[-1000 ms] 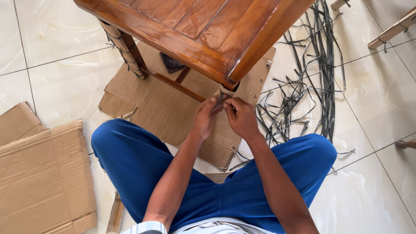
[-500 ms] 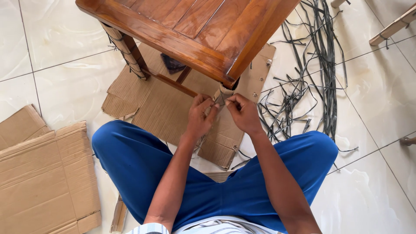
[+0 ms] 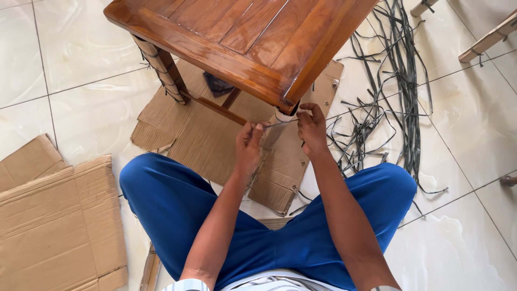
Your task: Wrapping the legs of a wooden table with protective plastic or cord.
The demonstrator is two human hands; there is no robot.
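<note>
A brown wooden table stands on flattened cardboard in front of me. Its near leg is wrapped in cardboard, and the far-left leg is wrapped too and bound with dark strap. My left hand pinches one end of a thin dark strap stretched across the near leg. My right hand grips the other end just under the table's corner. The hands are a short way apart with the strap taut between them. My legs in blue trousers are spread on the floor.
A tangle of dark plastic straps lies on the white tiles to the right. Loose cardboard sheets lie at the left. Wooden pieces show at the top right edge. A wooden slat lies under my left thigh.
My hands have drawn apart, the left moving left and down, the right staying by the table corner, pulling the strap taut across the leg.
</note>
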